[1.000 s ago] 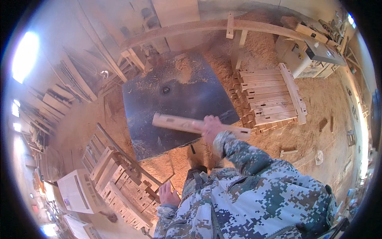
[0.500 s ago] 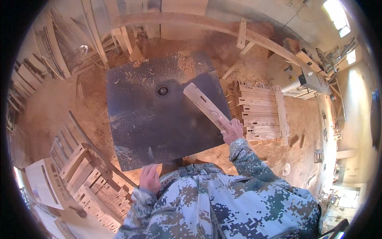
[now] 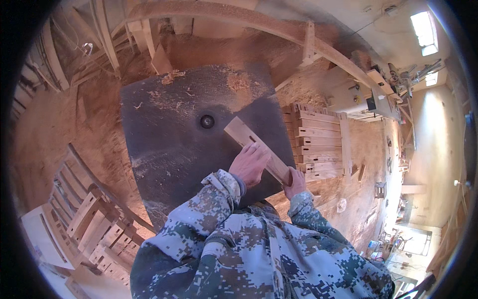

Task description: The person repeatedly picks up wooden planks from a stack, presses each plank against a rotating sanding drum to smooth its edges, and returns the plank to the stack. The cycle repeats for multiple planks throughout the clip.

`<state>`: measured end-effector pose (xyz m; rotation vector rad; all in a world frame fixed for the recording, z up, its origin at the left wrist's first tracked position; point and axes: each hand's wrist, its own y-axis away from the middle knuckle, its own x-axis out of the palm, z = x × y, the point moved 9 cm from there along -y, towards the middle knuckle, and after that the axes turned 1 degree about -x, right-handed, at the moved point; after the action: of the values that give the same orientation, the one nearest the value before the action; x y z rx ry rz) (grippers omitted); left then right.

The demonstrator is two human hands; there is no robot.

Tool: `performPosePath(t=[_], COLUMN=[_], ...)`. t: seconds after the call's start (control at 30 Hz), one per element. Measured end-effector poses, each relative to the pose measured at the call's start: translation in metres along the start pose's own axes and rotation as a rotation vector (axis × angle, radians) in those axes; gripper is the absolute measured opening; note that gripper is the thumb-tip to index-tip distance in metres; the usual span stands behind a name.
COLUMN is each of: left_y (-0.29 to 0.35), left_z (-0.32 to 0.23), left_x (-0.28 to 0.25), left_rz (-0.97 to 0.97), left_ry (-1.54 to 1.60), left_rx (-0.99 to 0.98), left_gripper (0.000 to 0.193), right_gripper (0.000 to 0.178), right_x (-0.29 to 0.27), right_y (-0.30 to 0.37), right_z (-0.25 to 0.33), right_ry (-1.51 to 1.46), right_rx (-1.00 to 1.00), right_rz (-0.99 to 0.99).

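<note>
A wooden board [image 3: 277,167] with a slot cut in it slants over the right part of a dark machine table [image 3: 169,149]. My left hand [image 3: 250,163] is closed on its middle, fingers lying over the upper face by the slot. At the near right end, my right hand [image 3: 296,183] grips the board, its fingers partly hidden behind the wood. Left of the board's far end, a round cutter or spindle [image 3: 207,121] stands in the table's opening. Whether the board rests on the table or hovers just above it, I cannot tell.
Slotted boards [image 3: 321,144] are stacked just right of the table. At lower left stand more cut wooden pieces [image 3: 99,219] beside a ladder-like wooden frame [image 3: 79,174]. Shavings [image 3: 239,82] lie on the table's far edge. A long beam [image 3: 224,11] crosses behind it.
My left hand has come up from the table's near left edge onto the board. My right hand has shifted slightly down at the board's near end.
</note>
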<state>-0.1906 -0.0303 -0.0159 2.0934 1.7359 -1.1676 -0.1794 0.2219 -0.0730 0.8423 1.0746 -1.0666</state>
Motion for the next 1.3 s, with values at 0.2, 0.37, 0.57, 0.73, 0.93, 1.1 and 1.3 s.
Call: performPosePath(t=[0.2, 0.37, 0.57, 0.73, 0.93, 1.1, 1.3], left_y=[-0.026, -0.042, -0.046, -0.041, -0.034, -0.018, -0.009], left_z=[0.056, 0.089, 0.099, 0.099, 0.100, 0.098, 0.089], left_x=[-0.008, -0.002, -0.008, -0.023, -0.029, -0.034, -0.045], left_rz=[-0.105, -0.085, -0.120, -0.191, -0.229, -0.241, -0.235], left_ry=[-0.136, -0.080, -0.058, -0.054, -0.042, -0.059, -0.099], left_rx=[0.002, -0.073, -0.082, -0.052, -0.050, -0.078, -0.096], left_gripper=[0.024, 0.021, 0.027, 0.027, 0.026, 0.025, 0.025], right_gripper=[0.078, 0.076, 0.074, 0.075, 0.078, 0.081, 0.085], right_x=[0.003, 0.002, 0.007, 0.009, 0.014, 0.015, 0.018], right_y=[-0.002, -0.015, -0.017, -0.014, -0.009, -0.006, -0.003], right_z=[0.037, 0.053, 0.059, 0.065, 0.067, 0.071, 0.073], right_ry=[0.012, -0.018, -0.020, -0.053, -0.071, -0.068, -0.106], right_rx=[0.017, -0.020, 0.010, -0.037, -0.041, -0.075, -0.080], right_rz=[0.010, 0.070, 0.107, 0.107, 0.141, 0.154, 0.208])
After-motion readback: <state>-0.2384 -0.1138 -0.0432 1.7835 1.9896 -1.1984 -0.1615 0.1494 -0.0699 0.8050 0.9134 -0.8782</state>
